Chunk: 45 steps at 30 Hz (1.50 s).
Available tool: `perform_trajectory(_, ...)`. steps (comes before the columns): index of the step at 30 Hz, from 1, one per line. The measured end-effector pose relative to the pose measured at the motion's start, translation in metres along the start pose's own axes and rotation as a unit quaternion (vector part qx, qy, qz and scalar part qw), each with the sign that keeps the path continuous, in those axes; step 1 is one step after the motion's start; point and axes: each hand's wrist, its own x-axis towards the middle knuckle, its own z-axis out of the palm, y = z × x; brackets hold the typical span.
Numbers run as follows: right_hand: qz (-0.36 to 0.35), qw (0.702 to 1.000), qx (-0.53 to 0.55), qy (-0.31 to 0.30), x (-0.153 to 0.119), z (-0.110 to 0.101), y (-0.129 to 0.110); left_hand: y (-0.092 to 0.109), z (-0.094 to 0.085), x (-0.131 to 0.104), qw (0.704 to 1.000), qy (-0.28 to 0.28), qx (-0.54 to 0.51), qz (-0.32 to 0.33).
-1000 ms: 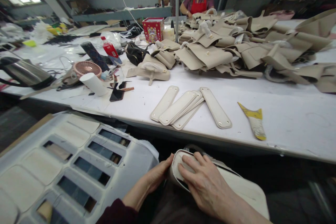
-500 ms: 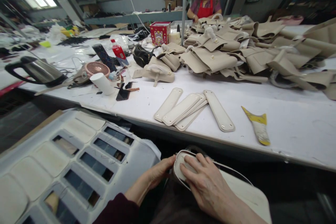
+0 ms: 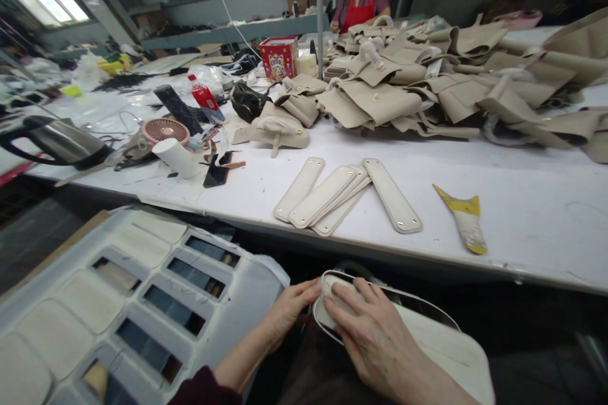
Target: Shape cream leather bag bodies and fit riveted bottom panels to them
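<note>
An off-white handbag body (image 3: 446, 345) lies at a slant below the table edge, its long flat side toward the lower right. At its near rounded end, a thin raised rim surrounds a pale inset panel (image 3: 327, 316). My left hand (image 3: 289, 307) pinches that rim from the left, thumb on top and the other fingers partly hidden behind. Spread fingers of my right hand (image 3: 363, 323) press down on the inset panel, the palm over the bag body. Several off-white strips with metal-eyed ends (image 3: 392, 195) lie fanned on the white table beyond.
On the left stands a grey moulded rack (image 3: 247, 291) with slots and pale panels. A yellow-and-white glue scraper (image 3: 463, 218) lies on the table (image 3: 536, 202). Behind are a beige pile of bag parts (image 3: 375, 104), a kettle (image 3: 71, 139), a fan (image 3: 165, 131) and a co-worker (image 3: 361, 3).
The camera view has shifted slightly, so the table items sit a little further left. Both hands stay at the rounded end of the bag, with the left hand's fingers slightly shifted on the rim.
</note>
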Motion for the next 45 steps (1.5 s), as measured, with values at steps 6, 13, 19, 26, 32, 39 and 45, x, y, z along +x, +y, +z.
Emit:
perform_trajectory(6,0.003,1.000,0.015,0.014,-0.002,0.001,0.000,0.009,0.003,-0.005,0.998,-0.018,0.054,0.033)
perform_trajectory(13,0.014,0.998,0.047,0.034,-0.001,0.001,0.001,0.015,0.006,-0.003,0.994,-0.044,0.102,0.015)
perform_trajectory(19,0.026,0.997,0.064,0.044,0.001,0.007,0.003,0.016,0.008,0.001,0.980,-0.027,0.193,0.045)
perform_trajectory(26,0.030,0.997,0.044,0.064,-0.005,-0.001,0.001,0.002,0.004,0.005,0.955,0.048,0.285,0.062)
perform_trajectory(32,0.082,0.989,0.050,0.113,-0.016,-0.004,-0.001,-0.006,0.006,0.010,0.969,0.061,0.221,0.088)
perform_trajectory(39,0.112,0.975,0.083,0.175,-0.014,0.016,-0.018,-0.015,0.002,0.014,0.967,0.074,0.219,0.107)
perform_trajectory(45,0.150,0.791,0.483,0.344,-0.031,-0.015,0.003,-0.007,0.009,0.012,0.956,0.065,0.266,0.104)
